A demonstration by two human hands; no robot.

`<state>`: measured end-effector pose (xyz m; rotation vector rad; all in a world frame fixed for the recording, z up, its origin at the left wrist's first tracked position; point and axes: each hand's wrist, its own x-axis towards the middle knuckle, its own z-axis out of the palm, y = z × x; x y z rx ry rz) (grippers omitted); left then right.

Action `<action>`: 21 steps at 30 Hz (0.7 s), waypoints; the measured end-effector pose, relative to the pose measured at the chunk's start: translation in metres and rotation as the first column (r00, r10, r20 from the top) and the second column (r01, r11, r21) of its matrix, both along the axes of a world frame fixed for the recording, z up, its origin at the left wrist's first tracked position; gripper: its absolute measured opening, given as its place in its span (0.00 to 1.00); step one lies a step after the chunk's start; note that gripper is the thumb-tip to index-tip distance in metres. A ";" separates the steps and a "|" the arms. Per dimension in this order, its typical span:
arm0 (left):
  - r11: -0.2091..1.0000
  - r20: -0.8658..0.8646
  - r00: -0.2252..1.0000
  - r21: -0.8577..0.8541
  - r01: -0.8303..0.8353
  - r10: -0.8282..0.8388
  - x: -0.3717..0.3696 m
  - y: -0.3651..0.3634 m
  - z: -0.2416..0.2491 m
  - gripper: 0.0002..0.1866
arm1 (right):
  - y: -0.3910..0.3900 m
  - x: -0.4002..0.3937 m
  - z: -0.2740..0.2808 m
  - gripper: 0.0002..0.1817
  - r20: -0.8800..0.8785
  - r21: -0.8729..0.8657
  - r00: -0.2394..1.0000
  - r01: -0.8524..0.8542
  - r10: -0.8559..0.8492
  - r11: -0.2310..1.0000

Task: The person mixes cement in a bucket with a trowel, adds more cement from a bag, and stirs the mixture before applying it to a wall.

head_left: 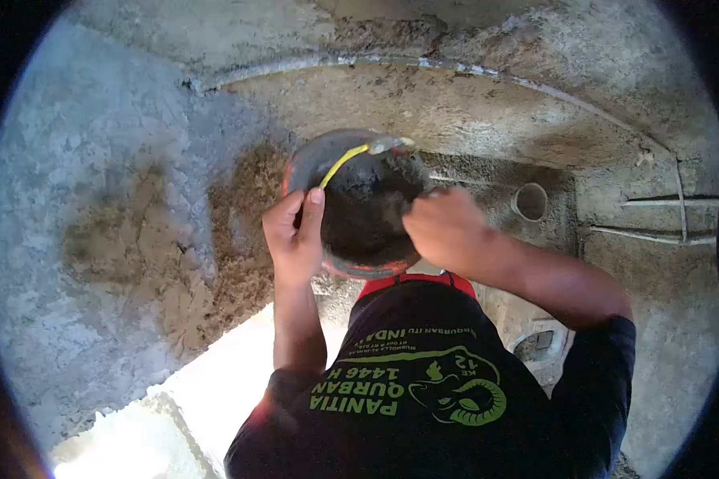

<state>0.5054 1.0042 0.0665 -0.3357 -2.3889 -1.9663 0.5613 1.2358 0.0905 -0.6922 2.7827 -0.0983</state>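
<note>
A round bucket [339,265] with a dark, orange-smeared rim stands in front of my body. Inside it lies dark, wet-looking mortar [367,211]. My left hand [294,227] is closed at the bucket's left side, thumb and fingers pinching the lower end of a yellow cord handle [343,164]. That handle arcs over the far rim to a greyish, dirty end. Over the right side of the bucket, my right hand [449,227] is closed in a fist and slightly blurred. Whatever it grips is hidden by the fingers.
Rough plastered wall [96,223] is at the left, with a damp brown patch. A pale pipe [527,82] curves across the far side. At the right are an open pipe end [529,202], thin conduits [663,233] and a square-framed hole [538,343]. Bright light enters lower left.
</note>
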 end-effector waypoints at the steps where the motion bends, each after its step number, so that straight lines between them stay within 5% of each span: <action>1: 0.999 0.014 1.000 0.036 0.005 -0.005 0.001 0.003 0.005 0.21 | 0.004 0.007 0.018 0.06 0.015 0.002 1.000 -0.016 0.016 1.000; 3: 0.999 0.033 0.999 0.044 -0.005 0.004 0.004 0.011 0.008 0.22 | 0.014 0.015 0.045 0.08 -0.132 0.022 0.991 0.035 -0.032 0.999; 7: 0.990 -0.071 0.991 -0.088 0.109 -0.116 0.004 0.036 0.018 0.22 | 0.032 0.008 0.023 0.08 -0.107 0.034 0.993 -0.037 0.041 0.999; 16: 0.964 -0.083 0.965 -0.113 0.240 -0.250 -0.008 0.078 0.010 0.23 | 0.062 0.020 -0.039 0.19 0.304 -0.039 0.933 0.213 -0.191 0.976; 18: 0.956 -0.142 0.951 -0.142 0.256 -0.276 -0.018 0.080 0.001 0.23 | 0.069 0.036 -0.049 0.17 0.350 -0.303 0.910 0.335 -0.223 0.892; 21: 0.951 -0.188 0.936 -0.144 0.273 -0.297 -0.018 0.078 -0.004 0.23 | 0.054 0.053 -0.069 0.19 0.335 -0.379 0.900 0.398 -0.277 0.836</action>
